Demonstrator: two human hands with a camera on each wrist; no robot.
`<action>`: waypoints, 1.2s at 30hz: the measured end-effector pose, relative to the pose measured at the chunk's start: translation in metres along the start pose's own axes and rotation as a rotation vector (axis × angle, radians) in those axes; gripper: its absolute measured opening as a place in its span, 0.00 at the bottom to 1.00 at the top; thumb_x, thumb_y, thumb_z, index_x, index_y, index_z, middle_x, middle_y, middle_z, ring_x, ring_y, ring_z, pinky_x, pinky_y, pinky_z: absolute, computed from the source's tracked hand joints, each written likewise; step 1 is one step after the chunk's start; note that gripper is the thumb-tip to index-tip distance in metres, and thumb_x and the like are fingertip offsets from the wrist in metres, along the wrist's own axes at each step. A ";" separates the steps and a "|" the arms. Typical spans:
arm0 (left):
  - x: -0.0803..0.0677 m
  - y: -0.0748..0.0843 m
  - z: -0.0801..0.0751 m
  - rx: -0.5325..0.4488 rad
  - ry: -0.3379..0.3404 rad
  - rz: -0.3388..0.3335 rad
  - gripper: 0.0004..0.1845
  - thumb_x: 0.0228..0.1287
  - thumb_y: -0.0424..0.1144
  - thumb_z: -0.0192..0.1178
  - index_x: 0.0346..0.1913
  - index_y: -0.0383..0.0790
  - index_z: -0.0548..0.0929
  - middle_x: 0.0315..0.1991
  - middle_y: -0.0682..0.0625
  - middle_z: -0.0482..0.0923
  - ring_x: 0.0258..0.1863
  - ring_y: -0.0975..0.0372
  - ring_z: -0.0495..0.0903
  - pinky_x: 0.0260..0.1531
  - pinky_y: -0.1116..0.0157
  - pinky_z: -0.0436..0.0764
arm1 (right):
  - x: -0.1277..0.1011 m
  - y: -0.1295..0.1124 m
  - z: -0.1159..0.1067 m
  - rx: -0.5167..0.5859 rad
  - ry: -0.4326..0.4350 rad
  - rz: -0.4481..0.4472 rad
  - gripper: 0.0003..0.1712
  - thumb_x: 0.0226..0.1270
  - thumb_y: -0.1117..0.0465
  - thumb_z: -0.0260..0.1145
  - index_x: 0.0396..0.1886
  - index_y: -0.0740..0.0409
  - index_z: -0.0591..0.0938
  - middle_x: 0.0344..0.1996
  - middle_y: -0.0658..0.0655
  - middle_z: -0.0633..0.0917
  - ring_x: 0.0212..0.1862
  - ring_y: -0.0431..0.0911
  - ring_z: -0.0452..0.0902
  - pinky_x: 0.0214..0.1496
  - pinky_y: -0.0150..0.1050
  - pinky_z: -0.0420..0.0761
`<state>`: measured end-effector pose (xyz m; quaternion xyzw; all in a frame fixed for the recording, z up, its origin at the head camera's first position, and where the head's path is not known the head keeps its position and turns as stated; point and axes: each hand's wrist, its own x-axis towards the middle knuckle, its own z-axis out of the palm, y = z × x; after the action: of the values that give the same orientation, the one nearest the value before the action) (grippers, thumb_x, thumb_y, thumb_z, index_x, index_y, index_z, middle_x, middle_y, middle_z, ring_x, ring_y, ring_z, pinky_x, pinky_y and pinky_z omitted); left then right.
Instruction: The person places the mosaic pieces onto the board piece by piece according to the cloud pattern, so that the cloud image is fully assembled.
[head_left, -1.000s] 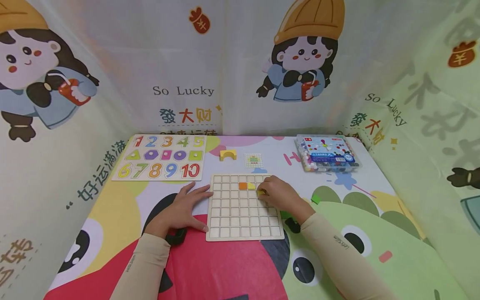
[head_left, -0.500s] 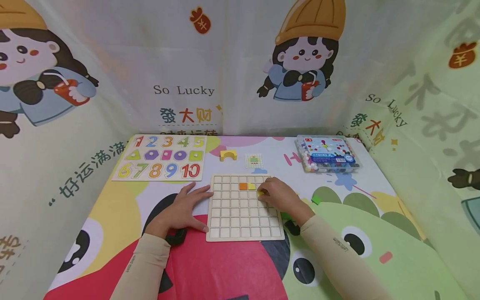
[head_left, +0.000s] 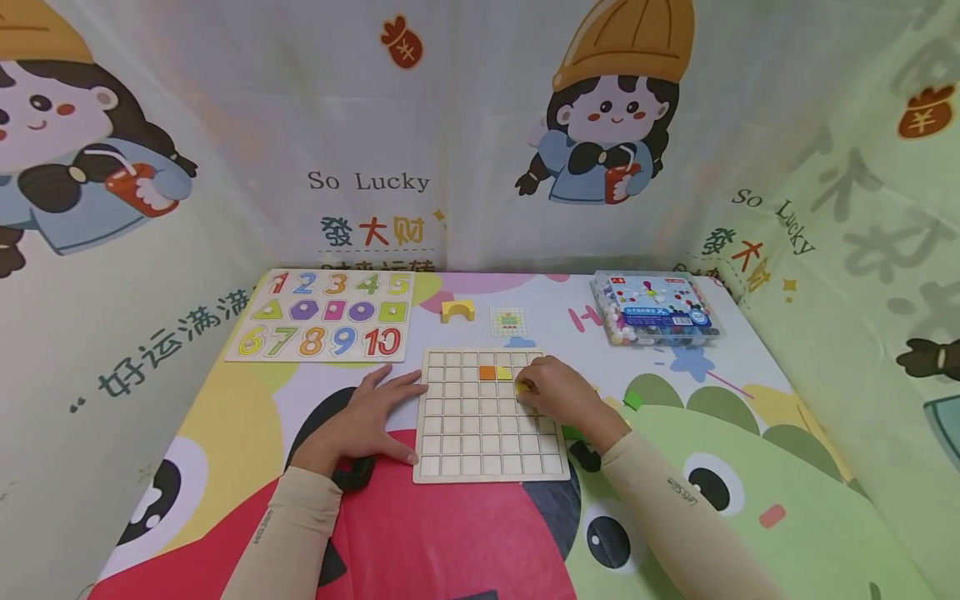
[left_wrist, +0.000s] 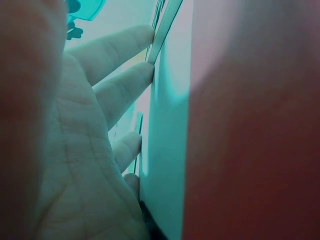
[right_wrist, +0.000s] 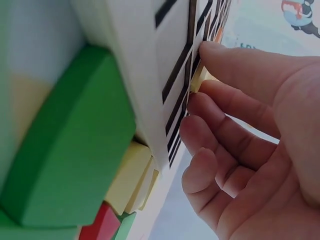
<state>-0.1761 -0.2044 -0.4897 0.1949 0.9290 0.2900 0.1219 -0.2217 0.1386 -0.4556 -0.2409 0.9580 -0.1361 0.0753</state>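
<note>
A wooden grid board lies flat on the table, with an orange square tile and a yellow square tile side by side in its second row from the back. My left hand is spread along the board's left side; in the left wrist view its straight fingertips touch the edge. Over the right part of the grid, my right hand pinches another small yellow tile between thumb and index finger, low against the board. The fingers hide most of that tile.
Right of the board lie green, yellow and red blocks, partly under the right arm. A number puzzle board, yellow arch block, small pattern card and clear plastic box stand farther back.
</note>
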 end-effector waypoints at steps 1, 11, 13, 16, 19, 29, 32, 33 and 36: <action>0.000 0.000 0.000 0.003 -0.001 0.000 0.59 0.39 0.61 0.84 0.79 0.56 0.71 0.84 0.53 0.60 0.85 0.42 0.41 0.71 0.33 0.72 | -0.001 0.000 0.000 -0.005 0.001 -0.005 0.16 0.69 0.55 0.77 0.52 0.56 0.91 0.44 0.53 0.88 0.48 0.46 0.79 0.59 0.45 0.85; 0.001 0.000 0.001 -0.003 -0.008 -0.008 0.60 0.38 0.61 0.84 0.80 0.56 0.70 0.84 0.53 0.59 0.85 0.42 0.41 0.69 0.34 0.75 | -0.023 0.008 -0.004 0.126 0.017 -0.010 0.20 0.71 0.55 0.75 0.58 0.59 0.88 0.52 0.56 0.90 0.54 0.50 0.83 0.63 0.53 0.84; 0.001 0.000 0.001 0.000 -0.006 -0.011 0.60 0.38 0.61 0.84 0.80 0.57 0.70 0.84 0.53 0.59 0.85 0.42 0.41 0.68 0.34 0.76 | -0.031 0.011 -0.005 0.146 0.035 -0.007 0.21 0.72 0.55 0.74 0.60 0.59 0.88 0.55 0.56 0.89 0.55 0.51 0.84 0.64 0.54 0.84; 0.001 0.000 0.001 0.001 -0.003 -0.013 0.60 0.38 0.61 0.84 0.80 0.57 0.70 0.84 0.54 0.59 0.85 0.43 0.41 0.67 0.35 0.77 | -0.043 0.018 -0.006 0.166 0.079 -0.008 0.21 0.72 0.55 0.73 0.61 0.57 0.87 0.56 0.57 0.89 0.55 0.51 0.84 0.63 0.55 0.84; 0.000 -0.001 0.001 0.001 -0.002 -0.016 0.60 0.38 0.61 0.84 0.80 0.58 0.70 0.84 0.54 0.59 0.85 0.43 0.41 0.67 0.35 0.77 | -0.056 0.026 -0.006 0.177 0.128 -0.016 0.22 0.72 0.55 0.74 0.61 0.57 0.87 0.54 0.56 0.89 0.53 0.50 0.84 0.60 0.54 0.85; -0.001 -0.003 0.003 -0.023 -0.007 -0.032 0.59 0.40 0.61 0.84 0.80 0.58 0.69 0.85 0.54 0.57 0.85 0.44 0.40 0.64 0.39 0.81 | -0.089 0.052 -0.013 0.236 0.201 0.035 0.22 0.68 0.57 0.77 0.59 0.58 0.88 0.48 0.56 0.89 0.45 0.46 0.80 0.41 0.40 0.81; -0.001 -0.002 0.003 -0.021 -0.007 -0.037 0.59 0.40 0.61 0.84 0.80 0.59 0.69 0.85 0.55 0.57 0.85 0.44 0.40 0.63 0.39 0.82 | -0.096 0.058 -0.015 0.254 0.224 0.053 0.22 0.68 0.57 0.77 0.59 0.58 0.88 0.48 0.57 0.89 0.44 0.47 0.80 0.37 0.36 0.80; -0.001 -0.002 0.003 -0.019 -0.007 -0.037 0.59 0.40 0.61 0.84 0.80 0.59 0.69 0.85 0.55 0.57 0.85 0.44 0.40 0.64 0.39 0.82 | -0.099 0.060 -0.016 0.257 0.232 0.060 0.22 0.68 0.57 0.77 0.59 0.57 0.88 0.48 0.56 0.89 0.44 0.46 0.80 0.36 0.36 0.80; -0.001 -0.002 0.002 -0.016 -0.005 -0.032 0.59 0.40 0.61 0.84 0.80 0.59 0.69 0.85 0.54 0.57 0.85 0.43 0.40 0.64 0.38 0.81 | -0.105 0.067 -0.017 0.245 0.264 0.084 0.21 0.67 0.59 0.78 0.59 0.58 0.88 0.47 0.56 0.89 0.43 0.47 0.81 0.36 0.35 0.80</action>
<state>-0.1747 -0.2052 -0.4924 0.1799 0.9293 0.2953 0.1302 -0.1632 0.2497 -0.4513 -0.1698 0.9450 -0.2791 -0.0167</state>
